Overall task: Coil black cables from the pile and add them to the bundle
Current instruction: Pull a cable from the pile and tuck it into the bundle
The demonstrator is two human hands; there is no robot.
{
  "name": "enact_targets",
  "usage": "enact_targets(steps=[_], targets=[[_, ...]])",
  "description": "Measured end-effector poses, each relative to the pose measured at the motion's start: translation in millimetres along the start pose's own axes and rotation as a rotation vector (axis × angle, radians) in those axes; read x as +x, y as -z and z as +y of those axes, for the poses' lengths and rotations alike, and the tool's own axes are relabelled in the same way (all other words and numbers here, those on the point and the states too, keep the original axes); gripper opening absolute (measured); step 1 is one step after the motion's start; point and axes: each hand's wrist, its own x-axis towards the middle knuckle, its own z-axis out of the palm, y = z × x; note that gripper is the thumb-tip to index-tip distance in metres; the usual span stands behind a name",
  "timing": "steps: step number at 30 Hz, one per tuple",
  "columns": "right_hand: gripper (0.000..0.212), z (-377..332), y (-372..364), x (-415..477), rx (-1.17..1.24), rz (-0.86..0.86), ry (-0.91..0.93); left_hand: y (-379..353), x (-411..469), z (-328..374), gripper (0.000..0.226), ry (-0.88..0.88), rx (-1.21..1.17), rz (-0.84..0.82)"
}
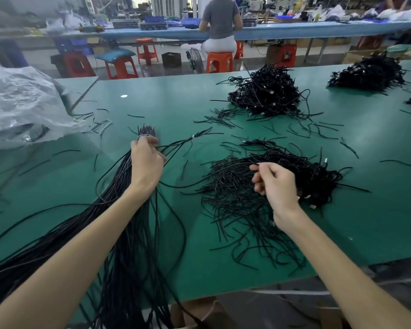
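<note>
Green table (pixel 164 103) beside a plastic bag (pixel 22 103): left hand (pixel 147 160) grips the bundle (pixel 125 169), right hand (pixel 275 184) pinches a cable (pixel 233 163) over the pile (pixel 235 200).

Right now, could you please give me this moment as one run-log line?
left hand: grips bundle near banded end | right hand: fingers curled over pile, hold unclear
</note>
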Motion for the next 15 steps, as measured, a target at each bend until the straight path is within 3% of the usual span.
enact_targets(steps=[4, 6, 10, 15], targets=[[0.022, -5.5, -39.1, 0.2, -0.12, -0.265, -0.033, 4.5, -25.4, 23.1, 0.024, -0.089, -0.139, 0.008], [0.028, -10.0, -61.5, 2.7, -0.095, -0.357, -0.104, 2.8, -41.0, 32.4, 0.022, -0.121, -0.157, -0.04], [0.052, -22.8, -103.5, 12.8, -0.039, -0.415, -0.257, -2.8, -78.4, 37.7, 0.021, -0.102, -0.209, -0.193], [0.027, -21.6, -136.7, 21.7, -0.117, -0.373, -0.253, 5.4, -90.4, 30.6, 0.023, -0.059, -0.235, -0.352]])
